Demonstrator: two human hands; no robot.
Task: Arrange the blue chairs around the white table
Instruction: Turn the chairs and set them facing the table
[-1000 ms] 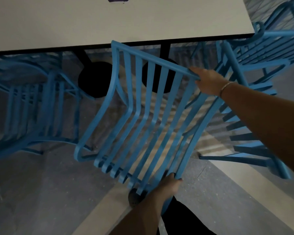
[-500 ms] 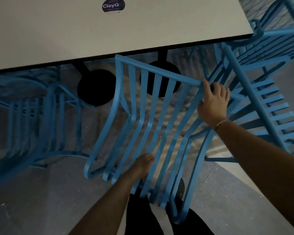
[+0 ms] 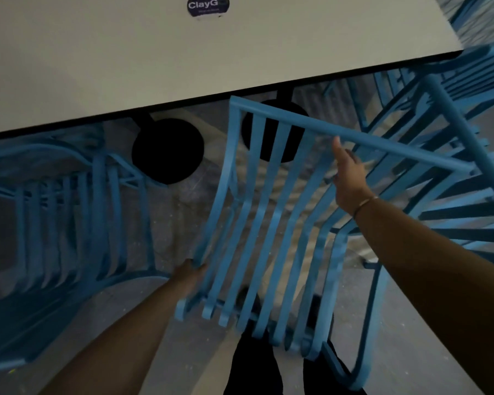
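table [image 3: 126,67]: white top with a dark edge, fills the 12 o'clock half of the view; a round "clayg" sticker [image 3: 208,6] lies on it at 12 o'clock.
table feet: two black round bases [image 3: 167,151] on the floor under the table edge.
middle chair [image 3: 268,223]: blue slatted chair at centre, tilted, its top rail near the table edge, its curled slat ends low at 6 o'clock above the person's dark legs.
left hand [image 3: 188,276]: at 7 o'clock of the middle chair, grip closed on the outer slat at its left edge.
right hand [image 3: 350,178]: at 2 o'clock of the chair's centre, just under the top rail, fingers laid against the slats; whether the grip is closed on anything cannot be told. a thin bracelet sits on the wrist.
left chair [image 3: 69,223]: blue, at 9 o'clock, partly under the table, apart from the middle chair.
right chairs [image 3: 454,138]: blue, at 2 to 3 o'clock by the table corner, close against the middle chair.
floor [image 3: 169,223]: grey, speckled.
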